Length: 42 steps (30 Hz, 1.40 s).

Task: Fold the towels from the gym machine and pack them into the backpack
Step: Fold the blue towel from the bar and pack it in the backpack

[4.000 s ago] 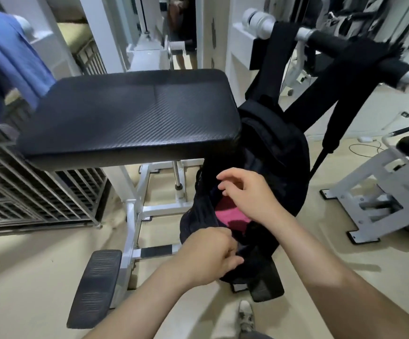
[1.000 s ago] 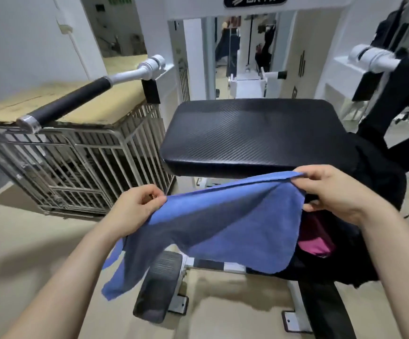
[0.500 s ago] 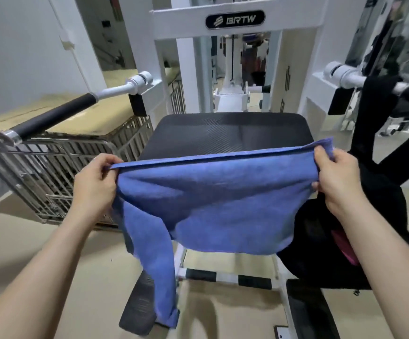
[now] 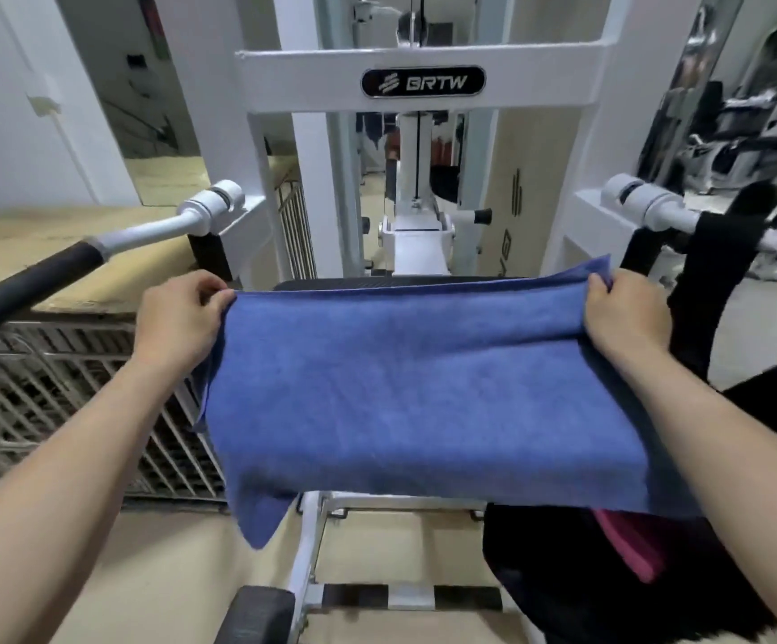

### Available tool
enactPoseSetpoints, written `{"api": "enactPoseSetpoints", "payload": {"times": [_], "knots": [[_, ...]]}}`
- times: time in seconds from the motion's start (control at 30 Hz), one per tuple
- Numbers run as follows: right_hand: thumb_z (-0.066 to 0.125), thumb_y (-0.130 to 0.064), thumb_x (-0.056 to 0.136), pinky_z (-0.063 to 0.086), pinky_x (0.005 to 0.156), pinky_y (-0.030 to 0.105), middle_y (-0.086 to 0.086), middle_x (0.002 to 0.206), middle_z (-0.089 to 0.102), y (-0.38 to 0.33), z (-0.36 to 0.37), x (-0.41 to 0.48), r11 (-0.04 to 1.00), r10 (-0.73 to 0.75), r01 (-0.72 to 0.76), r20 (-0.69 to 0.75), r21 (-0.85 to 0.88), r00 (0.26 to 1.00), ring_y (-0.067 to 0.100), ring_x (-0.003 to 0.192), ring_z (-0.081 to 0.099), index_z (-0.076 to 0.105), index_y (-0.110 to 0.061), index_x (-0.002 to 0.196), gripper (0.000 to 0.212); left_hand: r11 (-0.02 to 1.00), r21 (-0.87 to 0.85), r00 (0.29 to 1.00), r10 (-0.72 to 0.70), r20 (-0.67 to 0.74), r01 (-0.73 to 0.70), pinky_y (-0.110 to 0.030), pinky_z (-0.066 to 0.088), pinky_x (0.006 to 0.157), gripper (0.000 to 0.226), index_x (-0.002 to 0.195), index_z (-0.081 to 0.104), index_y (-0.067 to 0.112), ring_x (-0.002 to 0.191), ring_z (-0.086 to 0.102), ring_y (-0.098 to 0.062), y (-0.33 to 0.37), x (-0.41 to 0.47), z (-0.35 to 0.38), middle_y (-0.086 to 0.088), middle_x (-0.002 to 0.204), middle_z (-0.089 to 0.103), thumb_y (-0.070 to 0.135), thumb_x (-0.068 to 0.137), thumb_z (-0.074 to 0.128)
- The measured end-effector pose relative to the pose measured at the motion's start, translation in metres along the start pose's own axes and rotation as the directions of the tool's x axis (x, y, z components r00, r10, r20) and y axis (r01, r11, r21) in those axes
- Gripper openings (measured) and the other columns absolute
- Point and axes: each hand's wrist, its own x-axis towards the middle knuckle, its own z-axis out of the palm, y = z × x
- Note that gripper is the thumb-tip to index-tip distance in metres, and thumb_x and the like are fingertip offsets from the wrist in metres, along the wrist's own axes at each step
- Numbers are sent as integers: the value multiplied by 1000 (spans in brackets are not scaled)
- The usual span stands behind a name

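What we are missing
The blue towel [image 4: 414, 388] is hiding most of the black pad [image 4: 330, 284] from us; at five o'clock the backpack [image 4: 563, 587] is running off frame.

Bright, even indoor light — soft shadows, slight blur, wide-angle bending at edges.

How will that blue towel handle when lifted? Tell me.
Probably floppy: the blue towel droops at one lower corner. Likely light: the left hand and right hand hold it by pinched corners alone. Its fuzzy surface probably grips well.
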Motion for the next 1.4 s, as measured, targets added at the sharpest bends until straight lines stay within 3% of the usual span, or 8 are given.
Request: {"api": "enactPoseSetpoints", "payload": {"times": [0.17,0.4,0.57,0.7,1.03,1.17,1.27,1.4], "knots": [[40,-27,99,42,77,40,28,106,63,-9,17,30,997,60,-62,-36,-37,998,45,100,58,61,1,101,35,996,-75,993,55,100,-48,-41,51,85,36,99,69,17,98,63,-31,5,44,32,-9,101,71,-8,77,56],[46,-17,92,42,89,45,27,128,48,-22,23,45,984,146,-147,-19,-98,989,45,116,48,50,-5,124,35,981,98,986,168,-4,-167,-40,49,77,18,102,69,19,98,60,-35,19,85,45,-10,102,70,12,86,62],[53,-21,86,41,97,48,13,138,44,-79,52,7,880,-408,436,174,-186,896,35,124,41,38,-27,141,57,883,8,838,443,318,-469,-33,47,80,17,102,71,25,97,63,-25,46,51,58,1,101,70,24,89,60],[37,-51,94,40,100,45,-2,135,57,-114,85,10,880,-341,467,572,-85,746,25,124,51,48,-34,134,44,828,28,736,482,475,-560,-45,40,99,45,131,45,39,127,47,-22,42,39,87,7,133,53,53,93,25],[41,-30,87,31,70,34,2,89,63,-104,99,9,835,-511,536,185,-126,839,32,95,55,60,-14,89,25,873,132,770,331,545,-469,-50,26,110,49,146,24,45,141,28,-15,39,54,97,5,152,35,53,98,17],[52,-27,85,44,89,43,2,117,61,-84,72,-9,840,-519,542,261,-19,814,29,112,51,61,-22,119,36,807,248,781,362,509,-536,-46,38,99,40,137,41,34,129,37,-27,77,29,81,-2,143,42,31,98,35],[53,-35,84,42,98,50,3,128,58,-39,43,-9,938,-328,347,326,1,887,29,122,49,55,-27,127,44,748,-50,609,575,546,-662,-43,49,85,31,123,53,33,113,49,-25,134,-25,67,4,124,53,34,92,47],[52,-37,94,37,104,36,4,145,45,16,0,-3,996,-42,2,444,89,895,24,128,46,39,-23,143,53,579,-183,365,696,619,-794,-49,36,102,60,132,43,33,126,38,-27,204,-107,73,0,141,42,69,84,43]]}}
